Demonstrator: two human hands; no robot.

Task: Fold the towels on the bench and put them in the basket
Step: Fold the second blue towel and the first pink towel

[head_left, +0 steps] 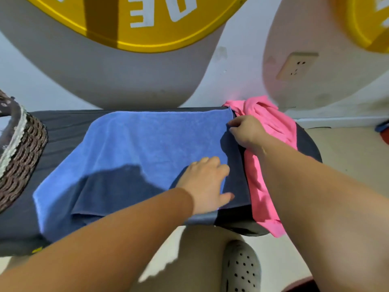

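A blue towel lies spread over the dark bench. My left hand grips the towel's right edge near the front, fingers curled over the cloth. My right hand pinches the same edge near the far right corner. A crumpled pink towel lies at the bench's right end, partly under my right forearm and hanging over the front. The woven basket stands at the left end of the bench, partly out of frame.
The wall rises directly behind the bench, with a socket at the right. My foot in a grey perforated clog stands on the floor in front. A blue and red object lies on the floor at far right.
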